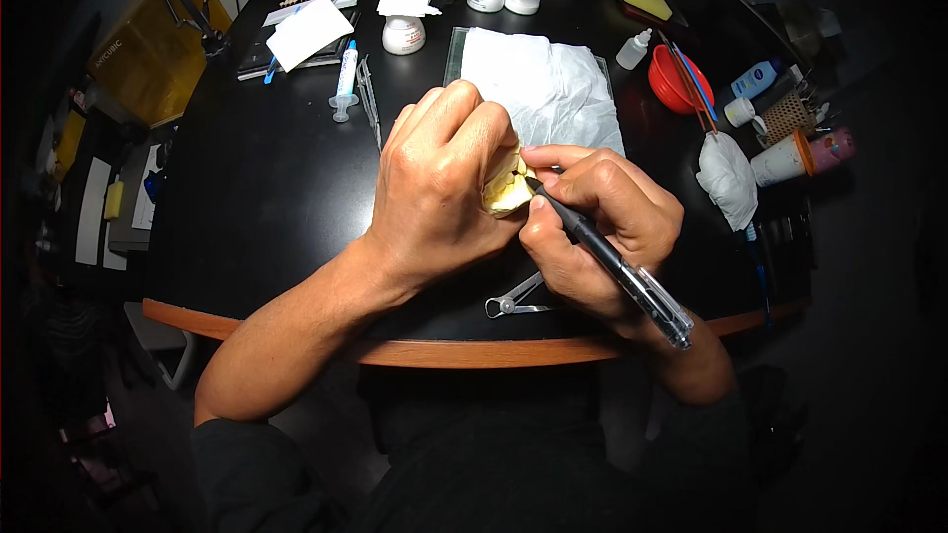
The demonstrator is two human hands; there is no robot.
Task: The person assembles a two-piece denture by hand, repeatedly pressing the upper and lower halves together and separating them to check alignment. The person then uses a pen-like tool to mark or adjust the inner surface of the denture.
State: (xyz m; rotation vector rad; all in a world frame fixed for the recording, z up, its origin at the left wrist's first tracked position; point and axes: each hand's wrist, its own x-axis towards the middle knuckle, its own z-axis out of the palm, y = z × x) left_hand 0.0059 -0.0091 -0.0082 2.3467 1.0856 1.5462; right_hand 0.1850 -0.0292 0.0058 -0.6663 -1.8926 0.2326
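My left hand point(433, 173) is closed around a small pale-yellow dental cast point(505, 193), raised over the near middle of the table. Its fingers cover much of the cast. In my right hand point(614, 212) a black pen point(614, 255) with a clear clip is pinched near its tip. That tip meets or nearly meets the cast's right side; contact is hard to tell. Below the hands, by the front edge, lies a metal caliper point(513, 304), partly hidden by my right hand.
White tissue point(538, 79) covers a glass plate behind my hands. Left of it lie tweezers point(368, 99) and a syringe point(346, 79). White jars point(403, 35) stand farther back. At right are a red bowl point(671, 79), a tissue-wrapped bundle point(727, 178) and several containers. Wooden trim point(474, 353) edges the black table.
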